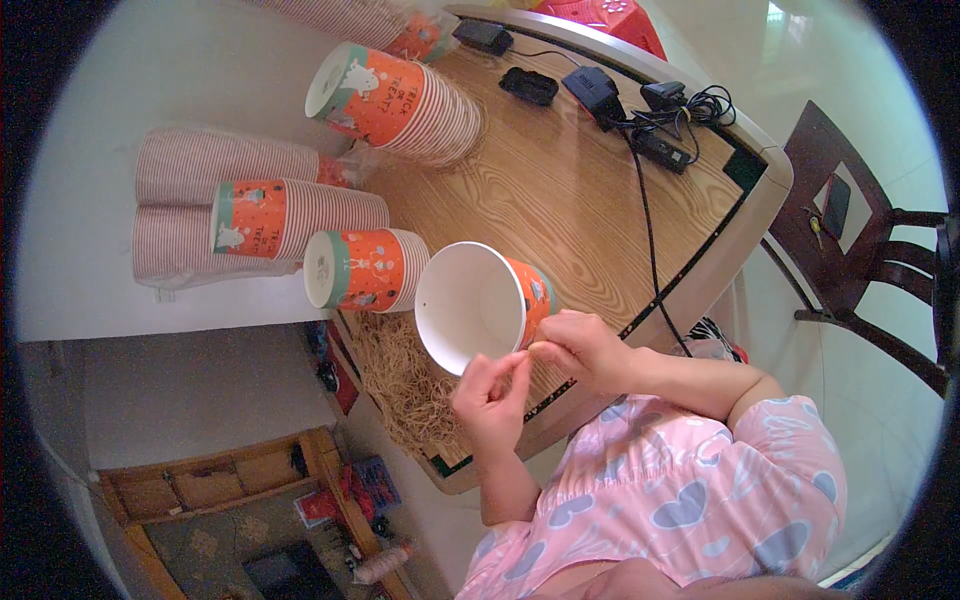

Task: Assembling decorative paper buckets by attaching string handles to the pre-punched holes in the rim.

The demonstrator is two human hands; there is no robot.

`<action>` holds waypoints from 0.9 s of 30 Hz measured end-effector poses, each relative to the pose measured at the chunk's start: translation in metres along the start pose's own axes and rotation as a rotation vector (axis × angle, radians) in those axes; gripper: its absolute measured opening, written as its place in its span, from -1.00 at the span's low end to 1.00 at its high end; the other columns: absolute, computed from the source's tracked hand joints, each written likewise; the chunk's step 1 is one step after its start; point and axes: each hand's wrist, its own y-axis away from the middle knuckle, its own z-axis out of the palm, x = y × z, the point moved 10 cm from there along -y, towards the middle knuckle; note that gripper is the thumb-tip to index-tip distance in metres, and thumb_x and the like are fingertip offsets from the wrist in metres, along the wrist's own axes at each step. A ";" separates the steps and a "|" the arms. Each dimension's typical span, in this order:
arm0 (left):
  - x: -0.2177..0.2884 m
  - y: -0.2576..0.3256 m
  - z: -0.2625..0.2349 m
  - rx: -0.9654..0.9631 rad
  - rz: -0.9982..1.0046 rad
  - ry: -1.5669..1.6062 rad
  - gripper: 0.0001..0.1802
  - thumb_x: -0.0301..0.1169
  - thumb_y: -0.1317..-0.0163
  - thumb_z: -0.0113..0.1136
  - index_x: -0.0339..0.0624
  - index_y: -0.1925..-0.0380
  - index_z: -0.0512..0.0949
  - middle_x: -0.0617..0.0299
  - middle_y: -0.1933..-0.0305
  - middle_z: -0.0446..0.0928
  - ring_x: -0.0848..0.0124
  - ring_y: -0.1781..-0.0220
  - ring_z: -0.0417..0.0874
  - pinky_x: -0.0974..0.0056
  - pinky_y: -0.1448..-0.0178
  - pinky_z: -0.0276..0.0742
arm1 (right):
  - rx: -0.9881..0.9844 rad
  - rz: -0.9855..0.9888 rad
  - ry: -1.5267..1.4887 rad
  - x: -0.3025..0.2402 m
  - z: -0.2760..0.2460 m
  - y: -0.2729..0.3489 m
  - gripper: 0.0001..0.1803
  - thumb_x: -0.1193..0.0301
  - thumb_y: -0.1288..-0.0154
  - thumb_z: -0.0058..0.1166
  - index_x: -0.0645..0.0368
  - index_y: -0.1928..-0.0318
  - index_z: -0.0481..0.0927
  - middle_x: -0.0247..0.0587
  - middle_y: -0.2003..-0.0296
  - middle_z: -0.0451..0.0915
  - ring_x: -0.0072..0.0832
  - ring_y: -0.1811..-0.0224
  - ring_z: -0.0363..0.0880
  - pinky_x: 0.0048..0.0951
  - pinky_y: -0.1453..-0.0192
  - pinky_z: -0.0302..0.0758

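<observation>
A white-lined paper bucket [470, 310] with an orange printed outside lies tipped on the table, its mouth toward me. A small dark hole shows near its far rim. My left hand [490, 400] is at the near rim, thumb and fingers pinched together. Beside it, my right hand [585, 350] pinches close to the same rim, its fingertips almost meeting the left ones. Whatever sits between the fingertips is too small to make out. Just left of the bucket is a heap of tan twine cords [405, 385].
Nested stacks of orange paper buckets [370, 270], [300, 215], [395, 100] stand along the left. Black power adapters [595, 95] and coiled cables lie at the table's far side. A cable crosses the wooden tabletop [560, 180]. A dark chair [840, 220] stands right.
</observation>
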 end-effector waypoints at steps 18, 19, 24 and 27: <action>-0.062 -0.034 0.045 -0.336 -0.216 0.178 -0.95 -0.55 -0.12 0.13 -0.33 0.43 0.50 0.40 0.47 0.39 0.68 0.51 0.32 0.55 0.42 0.28 | 0.214 0.186 -0.092 0.054 -0.009 0.003 -0.82 0.64 -0.16 -0.05 0.27 0.19 0.40 -0.20 0.30 0.44 -0.44 0.25 0.47 -0.49 0.15 0.41; -0.063 -0.033 0.046 -0.344 -0.227 0.206 -0.95 -0.55 -0.13 0.12 -0.32 0.42 0.50 0.41 0.46 0.39 0.68 0.51 0.32 0.56 0.41 0.28 | 0.214 0.186 -0.092 0.056 -0.008 0.003 -0.82 0.64 -0.16 -0.05 0.27 0.19 0.40 -0.20 0.30 0.44 -0.44 0.25 0.47 -0.49 0.15 0.41; -0.064 -0.033 0.048 -0.346 -0.247 0.229 -0.95 -0.54 -0.16 0.10 -0.31 0.41 0.50 0.41 0.44 0.42 0.68 0.48 0.34 0.56 0.39 0.29 | 0.219 0.167 -0.116 0.059 -0.006 0.005 -0.82 0.63 -0.14 0.00 0.26 0.21 0.41 -0.23 0.32 0.42 -0.50 0.31 0.46 -0.53 0.21 0.42; -0.067 -0.033 0.044 -0.329 -0.240 0.243 -0.94 -0.53 -0.16 0.09 -0.31 0.41 0.51 0.40 0.44 0.42 0.68 0.48 0.34 0.55 0.38 0.29 | 0.208 0.162 -0.130 0.058 -0.004 0.004 -0.82 0.62 -0.15 0.01 0.26 0.21 0.42 -0.23 0.33 0.42 -0.50 0.31 0.46 -0.52 0.22 0.42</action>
